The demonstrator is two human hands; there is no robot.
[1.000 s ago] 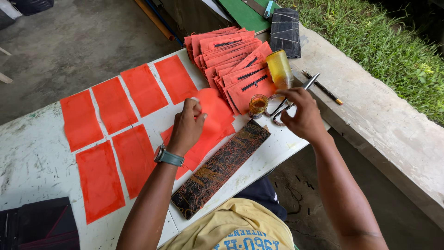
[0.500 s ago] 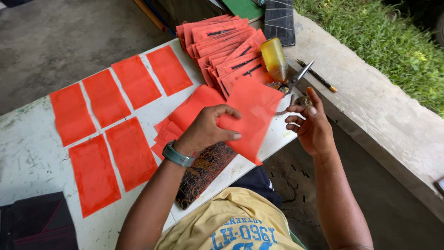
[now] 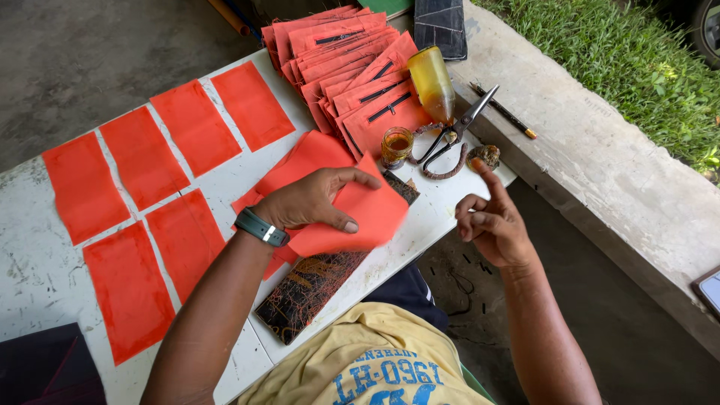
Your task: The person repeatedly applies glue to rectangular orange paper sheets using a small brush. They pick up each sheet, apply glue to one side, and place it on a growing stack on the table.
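My left hand (image 3: pixel 311 201), with a dark wristband, grips a red paper sheet (image 3: pixel 352 217) and holds it just above a dark patterned board (image 3: pixel 315 285) at the near edge of the white table (image 3: pixel 30 262). More red sheets lie stacked under it. My right hand (image 3: pixel 491 221) hovers off the table's right edge, holding nothing, forefinger raised and the other fingers curled. Close above it lie scissors (image 3: pixel 450 135), a small glass jar of amber liquid (image 3: pixel 396 146) and a yellow bottle (image 3: pixel 431 82).
Several single red sheets (image 3: pixel 142 157) are spread across the table's left half. A fanned pile of red envelopes with black slits (image 3: pixel 345 67) sits at the far side. A pencil (image 3: pixel 504 111) lies on the concrete ledge (image 3: pixel 600 150); grass beyond.
My left hand lifted a red sheet off the stack and brought it down toward the patterned board. My right hand let go of the scissors, which now lie on the table, and drew back.
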